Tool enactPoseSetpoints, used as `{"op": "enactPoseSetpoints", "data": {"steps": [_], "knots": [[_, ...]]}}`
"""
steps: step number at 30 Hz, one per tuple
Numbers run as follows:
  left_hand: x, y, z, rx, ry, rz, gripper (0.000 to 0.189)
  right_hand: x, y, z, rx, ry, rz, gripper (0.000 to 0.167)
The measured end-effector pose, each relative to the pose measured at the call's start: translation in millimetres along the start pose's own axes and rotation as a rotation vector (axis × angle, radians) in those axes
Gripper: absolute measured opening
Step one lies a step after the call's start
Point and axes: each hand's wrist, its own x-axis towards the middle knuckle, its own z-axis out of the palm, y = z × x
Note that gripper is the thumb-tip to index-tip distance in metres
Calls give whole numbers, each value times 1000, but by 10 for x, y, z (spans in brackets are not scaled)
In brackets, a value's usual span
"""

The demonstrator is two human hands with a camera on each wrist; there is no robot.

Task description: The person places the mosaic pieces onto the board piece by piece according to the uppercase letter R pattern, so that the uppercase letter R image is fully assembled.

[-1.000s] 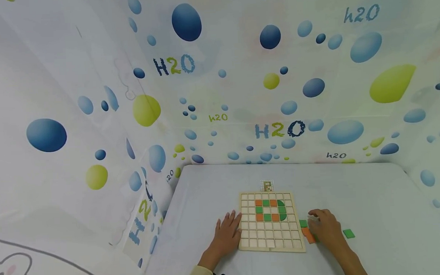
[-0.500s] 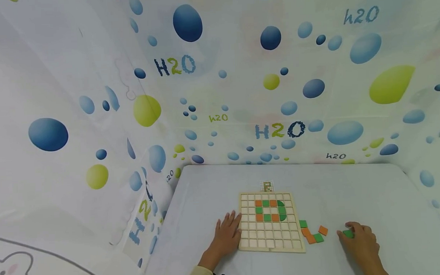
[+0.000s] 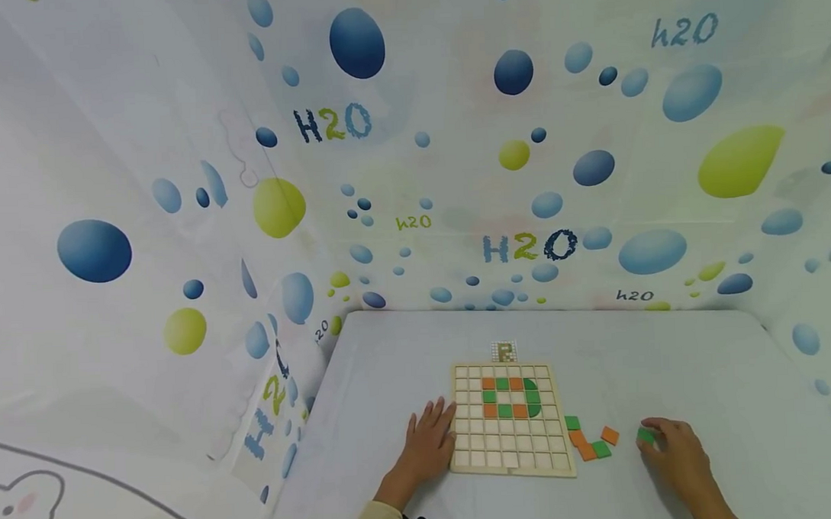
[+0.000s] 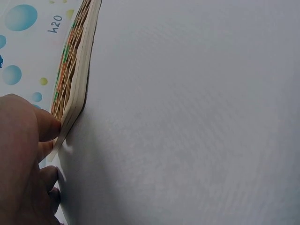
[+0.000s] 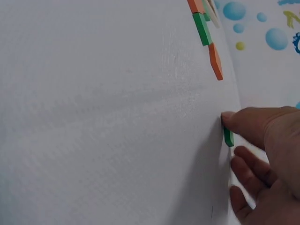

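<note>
A wooden grid board (image 3: 511,443) lies on the white table, with orange and green tiles (image 3: 490,397) set in its upper cells. My left hand (image 3: 427,446) rests against the board's left edge with its fingers straight; the left wrist view shows fingertips (image 4: 49,129) touching the board's side. To the right of the board, my right hand (image 3: 676,453) pinches a green tile (image 3: 645,435) between thumb and finger, low at the table surface. In the right wrist view the thumb (image 5: 229,117) covers one end of that tile.
Between the board and my right hand lie loose tiles: a green one (image 3: 572,423), orange ones (image 3: 582,446), another green one (image 3: 601,449) and a single orange one (image 3: 610,435). A small pattern card (image 3: 504,352) lies behind the board. A printed curtain (image 3: 454,174) hangs behind the table.
My right hand has moved right from the loose tiles to the far green tile and shifted it slightly left. The left hand and board have stayed put.
</note>
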Motion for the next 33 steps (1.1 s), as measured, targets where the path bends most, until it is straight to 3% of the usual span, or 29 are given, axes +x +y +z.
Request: {"op": "enactPoseSetpoints", "data": {"steps": [8, 15, 24, 33], "knots": [[21, -16, 37, 12, 20, 9, 53, 42, 82, -45, -6, 10, -74, 33], [13, 15, -7, 12, -16, -17, 54, 192, 71, 28, -20, -5, -62, 34], [5, 16, -19, 18, -13, -18, 54, 409, -124, 174, -23, 9, -128, 30], [21, 20, -13, 22, -18, -22, 54, 549, -401, 343, -7, -23, -122, 31]]}}
